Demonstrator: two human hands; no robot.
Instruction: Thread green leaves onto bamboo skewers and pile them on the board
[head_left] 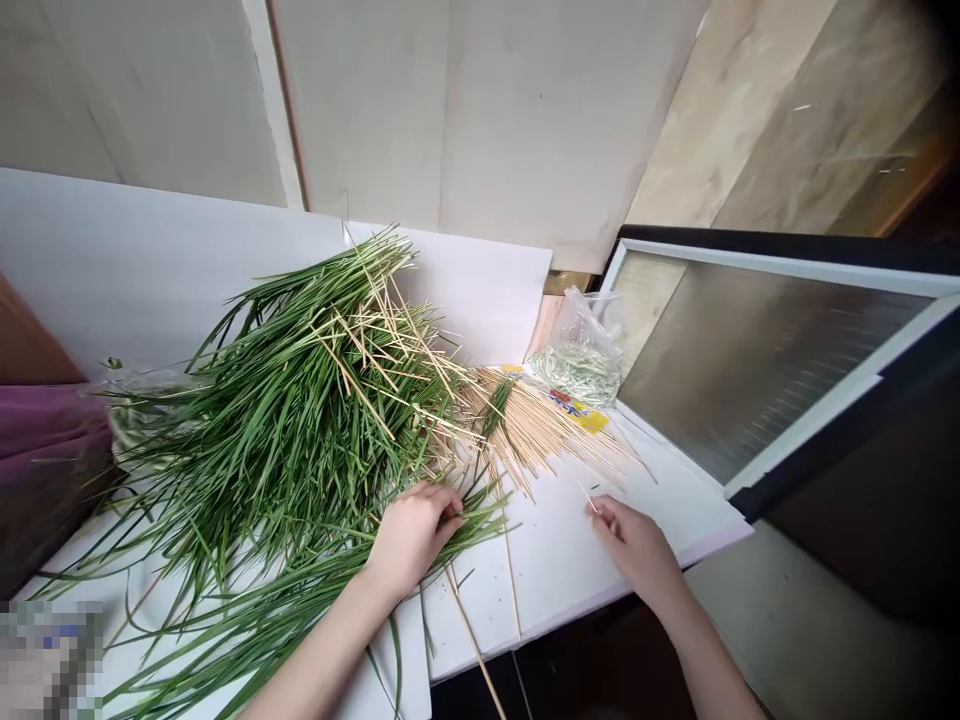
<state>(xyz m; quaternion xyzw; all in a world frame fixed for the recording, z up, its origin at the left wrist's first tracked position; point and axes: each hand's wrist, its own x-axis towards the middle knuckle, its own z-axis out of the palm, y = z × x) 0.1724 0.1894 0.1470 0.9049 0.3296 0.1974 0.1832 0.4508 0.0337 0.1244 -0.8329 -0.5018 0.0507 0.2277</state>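
My left hand (416, 528) is closed around the ends of a loose bunch of garlic chives (300, 605), whose long leaves trail to the lower left. To the right, my right hand (628, 545) pinches a thin whitish strip (581, 487) above the white tabletop; its exact kind is too fine to make out. Behind my left hand rises a large heap of chives (300, 420) with several thin wooden skewers (364, 350) lying across it. More skewers (540, 425) are spread on the table between and beyond my hands, with a short chive bundle (496, 408) on them.
A clear plastic bag (577, 350) of pale, thin pieces stands at the back right, near a yellow printed wrapper (581, 412). A framed glass panel (765, 350) borders the table's right side. A white board (480, 295) stands behind. One skewer (476, 640) overhangs the front edge.
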